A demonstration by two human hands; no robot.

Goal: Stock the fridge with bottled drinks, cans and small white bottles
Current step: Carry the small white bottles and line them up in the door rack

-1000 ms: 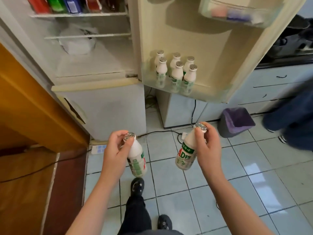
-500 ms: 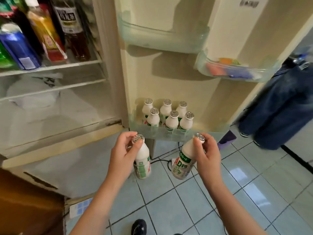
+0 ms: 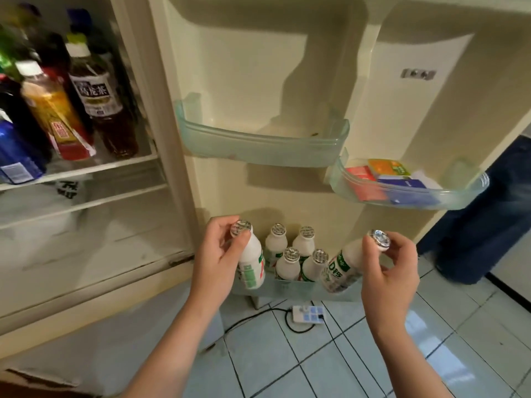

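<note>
- One small white bottle (image 3: 252, 261) is gripped just under its foil cap by the curled thumb and fingers of the left hand (image 3: 219, 255). Much of its green-and-red label is covered by the palm, so no writing can be read on it.
- A second white bottle (image 3: 342, 267) is pinched at the cap by the fingertips of the right hand (image 3: 393, 271) and held tilted. A large "D" and a Chinese character are seen on its label.
- Both bottles are held at the bottom door shelf (image 3: 290, 290), one at each end. Their bases seem to lie behind its cloudy front wall, though that cannot be settled.
- Four small white bottles (image 3: 288, 267) are stood upright in that shelf between the hands. Their labels are blurred by the plastic, and anything behind the left hand is hidden.
- On the fridge's wire shelf a dark tea bottle (image 3: 100, 101) is marked with white Chinese characters. The orange bottle (image 3: 51, 113) and blue can (image 3: 14, 156) beside it are too blurred to read, and the can is cut off by the frame's edge.
- Coloured packets (image 3: 373, 182) are kept in the small side shelf (image 3: 431, 201); their print is illegible.
- A white bag (image 3: 43, 202) with black writing is smeared behind the lower shelf.
</note>
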